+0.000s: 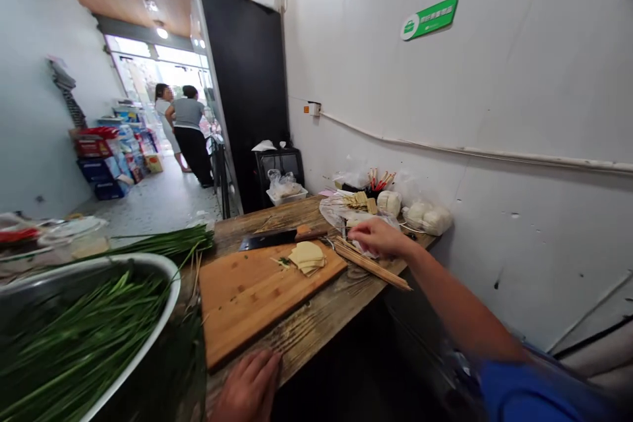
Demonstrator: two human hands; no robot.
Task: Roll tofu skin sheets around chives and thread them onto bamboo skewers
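My right hand reaches over the back right of the wooden table, fingers curled in, just above a bundle of thin wooden skewers. Whether anything is between those fingertips is hidden. My left hand lies on the table's front edge, fingers stretched out, holding nothing. Between the hands is a wooden cutting board with a small stack of pale yellow tofu-skin-like sheets. Along the board's far edge rests a cleaver with a dark blade. Behind my right hand are some filled skewers on clear plastic.
A large metal bowl of long green leaves stands at the left, with more greens behind it. Bagged white bundles sit against the wall at the table's back right. Two people stand far off near the doorway.
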